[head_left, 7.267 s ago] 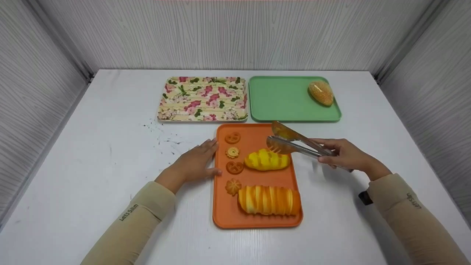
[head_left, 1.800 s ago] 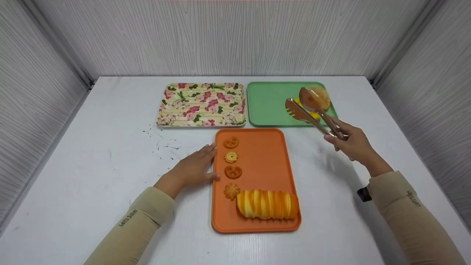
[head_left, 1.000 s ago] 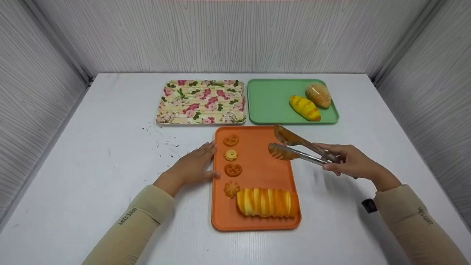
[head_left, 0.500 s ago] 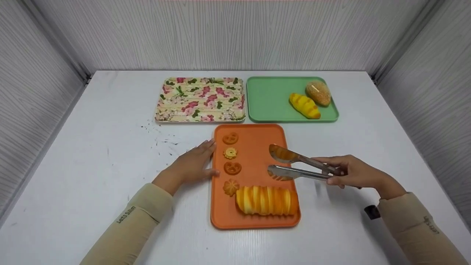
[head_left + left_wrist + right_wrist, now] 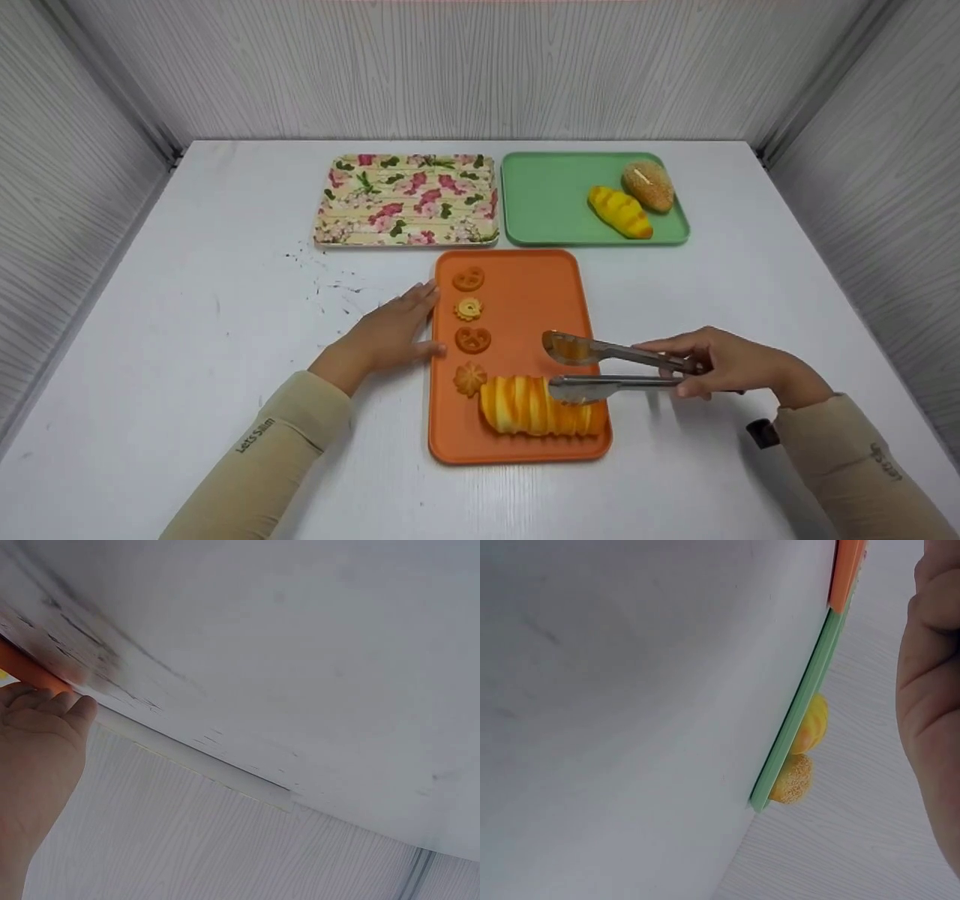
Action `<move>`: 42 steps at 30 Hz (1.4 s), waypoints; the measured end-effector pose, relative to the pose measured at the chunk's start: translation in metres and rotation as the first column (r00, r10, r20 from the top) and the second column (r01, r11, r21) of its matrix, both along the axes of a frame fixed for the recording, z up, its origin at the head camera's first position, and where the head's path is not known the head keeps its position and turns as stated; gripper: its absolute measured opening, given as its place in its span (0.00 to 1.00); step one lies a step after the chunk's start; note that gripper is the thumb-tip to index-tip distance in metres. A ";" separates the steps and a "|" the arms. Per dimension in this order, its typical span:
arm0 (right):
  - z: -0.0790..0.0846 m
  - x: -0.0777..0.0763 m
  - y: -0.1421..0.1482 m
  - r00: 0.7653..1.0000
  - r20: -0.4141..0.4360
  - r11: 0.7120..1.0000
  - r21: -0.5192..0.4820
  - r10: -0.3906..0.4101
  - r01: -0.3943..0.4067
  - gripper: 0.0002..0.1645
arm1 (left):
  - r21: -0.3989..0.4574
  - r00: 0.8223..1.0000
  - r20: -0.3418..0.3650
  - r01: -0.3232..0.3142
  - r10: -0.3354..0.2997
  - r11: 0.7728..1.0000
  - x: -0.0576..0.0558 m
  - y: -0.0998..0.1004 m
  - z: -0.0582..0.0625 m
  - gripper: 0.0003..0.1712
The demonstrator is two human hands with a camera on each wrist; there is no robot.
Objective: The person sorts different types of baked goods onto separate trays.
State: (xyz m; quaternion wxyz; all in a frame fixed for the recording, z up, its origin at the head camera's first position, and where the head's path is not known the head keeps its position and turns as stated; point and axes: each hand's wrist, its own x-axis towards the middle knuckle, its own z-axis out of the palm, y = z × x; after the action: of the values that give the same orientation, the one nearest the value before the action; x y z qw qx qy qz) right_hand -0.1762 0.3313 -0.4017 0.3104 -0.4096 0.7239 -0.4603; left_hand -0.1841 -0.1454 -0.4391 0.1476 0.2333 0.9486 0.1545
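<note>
In the head view my left hand [image 5: 386, 334] rests with straight fingers against the left rim of the orange tray [image 5: 517, 300]. My right hand [image 5: 731, 364] grips a pair of metal serving tongs [image 5: 637, 356] by the handle end, their jaws spread. One jaw is over the striped bread loaf [image 5: 517, 409] on the tray, the other just beyond it; whether they touch it I cannot tell. Several small cookies, among them a pretzel-shaped one [image 5: 473, 340] and a flower-shaped one [image 5: 470, 379], line the tray's left side. The left wrist view shows my left hand [image 5: 41, 742] at the orange rim.
Behind the orange tray stand a floral tray [image 5: 405, 202] and, to its right, a green tray [image 5: 551, 199]. A yellow bread roll [image 5: 620, 211] and a sesame bun [image 5: 648, 186] lie on the green one. Wood-grain panels [image 5: 480, 67] enclose the white table on three sides.
The yellow roll has gone from the orange tray to the green tray beside the sesame bun. Since then my right hand has brought the spread tongs back and down to the loaf. My left hand stays put.
</note>
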 end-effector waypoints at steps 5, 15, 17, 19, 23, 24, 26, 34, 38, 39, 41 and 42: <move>0.000 0.000 0.000 0.998 0.045 0.999 -0.007 0.037 -0.036 0.36 | -0.002 1.000 -0.002 0.002 -0.002 1.000 0.000 0.000 0.000 0.54; -0.001 0.004 -0.001 0.995 0.098 0.998 0.047 0.027 -0.032 0.36 | -0.009 1.000 0.001 -0.004 0.004 1.000 0.000 0.001 -0.001 0.54; -0.001 0.004 -0.001 0.997 0.070 0.998 0.059 0.029 -0.033 0.37 | -0.007 1.000 0.003 -0.002 0.002 1.000 0.000 0.001 0.000 0.54; -0.002 0.004 -0.002 0.999 0.041 0.996 0.078 0.028 -0.031 0.37 | -0.008 1.000 0.005 -0.002 0.002 1.000 0.000 0.001 0.000 0.54; -0.004 0.004 -0.003 0.999 0.022 0.994 0.104 0.027 -0.029 0.37 | -0.008 1.000 0.005 -0.002 0.002 1.000 0.001 0.002 0.000 0.54; -0.005 0.004 -0.003 0.999 0.025 0.994 0.103 0.028 -0.031 0.36 | -0.009 1.000 0.005 -0.002 0.002 1.000 0.001 0.002 0.000 0.54; -0.005 0.003 -0.004 0.999 0.034 0.995 0.090 0.041 -0.044 0.35 | -0.009 1.000 0.005 -0.004 0.004 1.000 0.001 0.001 -0.001 0.54; -0.003 0.002 -0.006 0.993 0.072 0.995 0.028 0.092 -0.094 0.32 | 0.004 1.000 0.005 -0.002 0.002 1.000 0.000 0.000 0.000 0.54; -0.002 0.000 -0.007 0.992 0.087 0.996 0.026 0.088 -0.091 0.30 | 0.008 1.000 0.005 -0.001 0.001 1.000 0.001 0.001 0.001 0.54; -0.002 0.000 -0.007 0.993 0.092 0.996 0.028 0.080 -0.083 0.30 | 0.009 1.000 0.005 -0.002 0.002 1.000 0.001 0.001 0.001 0.54; 0.000 -0.002 -0.007 0.994 0.080 0.997 0.023 0.072 -0.074 0.30 | 0.011 1.000 0.006 -0.004 0.004 1.000 0.001 0.001 0.000 0.54; 0.000 -0.003 -0.007 0.996 0.070 0.998 0.022 0.062 -0.064 0.30 | 0.011 1.000 0.005 -0.004 0.004 1.000 0.001 0.001 0.000 0.54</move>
State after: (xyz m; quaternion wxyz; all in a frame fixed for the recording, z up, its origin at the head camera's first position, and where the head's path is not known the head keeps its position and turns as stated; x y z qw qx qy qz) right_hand -0.1795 0.3246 -0.4018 0.3547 -0.4122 0.7049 -0.4555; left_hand -0.1832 -0.1448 -0.4389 0.1483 0.2317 0.9480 0.1604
